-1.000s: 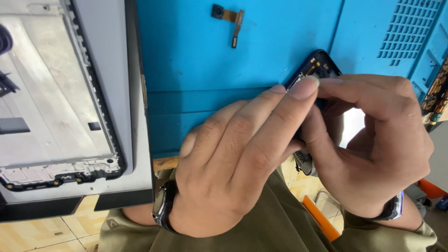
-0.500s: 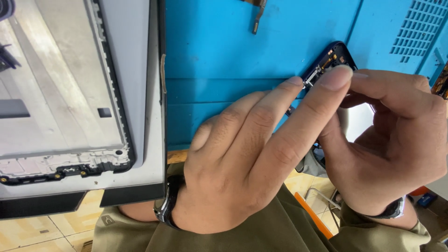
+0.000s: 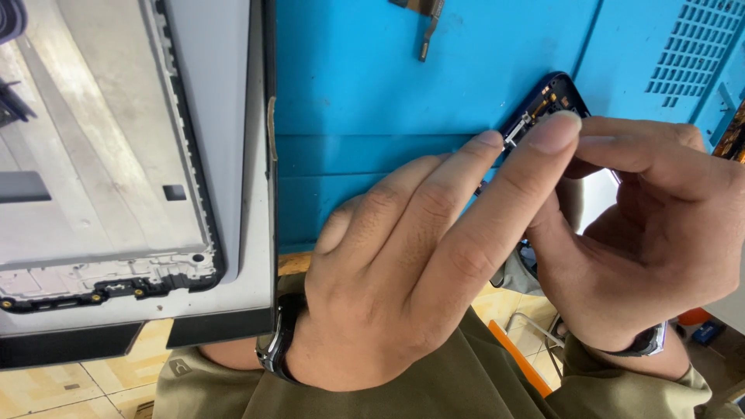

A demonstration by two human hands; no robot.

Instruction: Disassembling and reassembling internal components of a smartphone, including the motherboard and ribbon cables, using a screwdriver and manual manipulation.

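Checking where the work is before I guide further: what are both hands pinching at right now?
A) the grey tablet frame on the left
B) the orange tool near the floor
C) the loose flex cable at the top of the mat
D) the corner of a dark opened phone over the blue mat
D: the left hand and right hand meet at the corner of the dark opened phone over the blue mat; the grey tablet frame and flex cable lie untouched.

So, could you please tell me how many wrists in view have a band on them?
2: a dark watch band on the left hand wrist at bottom centre, and a dark band on the right hand wrist at lower right.
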